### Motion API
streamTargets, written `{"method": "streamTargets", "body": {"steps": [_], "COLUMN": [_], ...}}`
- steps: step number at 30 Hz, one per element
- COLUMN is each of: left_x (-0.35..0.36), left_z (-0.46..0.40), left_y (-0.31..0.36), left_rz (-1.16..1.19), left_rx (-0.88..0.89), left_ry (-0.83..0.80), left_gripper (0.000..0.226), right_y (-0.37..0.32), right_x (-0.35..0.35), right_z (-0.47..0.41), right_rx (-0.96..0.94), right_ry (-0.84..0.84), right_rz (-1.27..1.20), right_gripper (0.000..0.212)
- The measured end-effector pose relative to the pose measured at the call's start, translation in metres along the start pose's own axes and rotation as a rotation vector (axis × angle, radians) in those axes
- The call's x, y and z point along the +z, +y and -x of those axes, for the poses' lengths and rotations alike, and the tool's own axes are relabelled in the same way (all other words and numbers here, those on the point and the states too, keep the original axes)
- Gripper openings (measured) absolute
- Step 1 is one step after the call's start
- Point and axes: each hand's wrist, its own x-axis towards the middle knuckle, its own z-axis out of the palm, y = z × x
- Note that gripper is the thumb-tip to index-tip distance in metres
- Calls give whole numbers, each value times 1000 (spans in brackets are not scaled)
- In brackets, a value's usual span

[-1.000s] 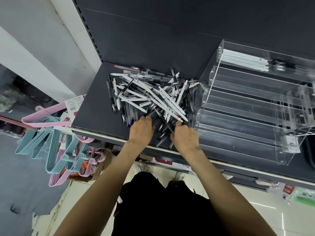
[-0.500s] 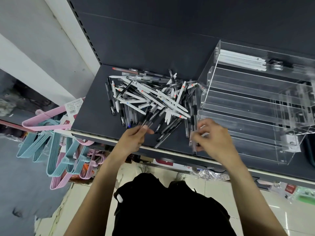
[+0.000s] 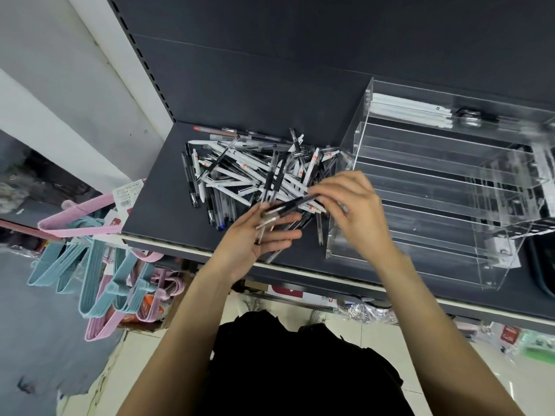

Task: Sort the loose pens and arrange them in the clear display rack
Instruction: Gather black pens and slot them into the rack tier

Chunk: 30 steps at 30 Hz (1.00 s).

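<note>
On the dark grey shelf [image 3: 156,211] lies a loose heap of black, white and clear plastic pens [image 3: 240,172], just left of the clear acrylic tiered display rack [image 3: 450,187]. The left hand [image 3: 255,244], palm up, holds a small bundle of clear, black-gripped pens [image 3: 270,190] between thumb and fingers. The right hand [image 3: 354,205] pinches one black pen [image 3: 292,205] laid across that bundle. In the rack's top tier a few white pens [image 3: 411,111] lie side by side. Pink and blue plastic hangers [image 3: 99,265] hang below the shelf at left.
</note>
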Motion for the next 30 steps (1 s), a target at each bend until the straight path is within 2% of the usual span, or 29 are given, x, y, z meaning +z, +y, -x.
{"method": "streamTargets", "body": {"steps": [3,6,8,12,15,17,19,21,24,27,30], "left_x": [-8,-12,-9,1,6,8,11,13,13,9,-2], "left_z": [3,6,6,3,1,3,5,6,-1,-7,-10], "left_y": [3,3,1,-8,-15,-17,-17,-15,-14,-17,-20], "left_rz": [-14,-68,-134,-285,-389,-392,-293,-151,42,52,96], "left_rx": [-46,-58,-40,131,244,264,244,246,272,293,342], "left_ry": [-78,-162,-161,-82,-18,-13,-31,-20,91,248,410], "left_gripper": [31,33,31,29,25,27,28,27,28,28,26], "right_y": [9,10,9,10,9,8,8,12,9,-4,-8], "right_x": [-7,-12,-12,-9,-6,-6,-7,-4,10,26,33], "right_z": [-6,-12,-15,-15,-11,-11,-10,-8,-1,3,1], "right_rx": [-182,-295,-342,-290,-284,-331,-353,-302,-76,121,265], "right_ry": [-64,-119,-122,-47,16,71,117,121,79,8,10], "right_rz": [75,112,101,80,218,289,321,310,192,58,-42], "right_gripper": [20,20,19,16,17,13,10,10,18,26,21]}}
